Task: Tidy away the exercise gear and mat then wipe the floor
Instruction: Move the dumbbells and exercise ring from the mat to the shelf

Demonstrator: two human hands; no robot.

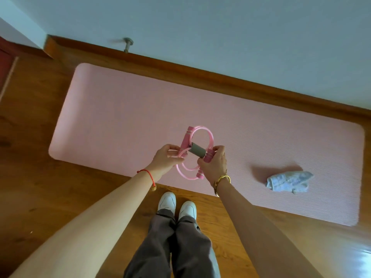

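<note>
A pink exercise mat [124, 117] lies flat on the wooden floor, along the wall. Above its near edge I hold a pink resistance band [202, 135], a figure-eight of tubing with pink foam grips and a grey sleeve at its middle. My left hand [166, 157] pinches the tubing on the left side. My right hand [213, 164] is closed around a pink grip on the right. A crumpled pale blue-white cloth [289, 181] rests on the right part of the mat.
A wooden skirting board [200, 74] runs along the pale wall behind the mat, with a metal door stopper [127, 44] above it. My white shoes [176, 205] stand on the wooden floor [40, 177] just before the mat. A dark red door edge [5, 65] shows far left.
</note>
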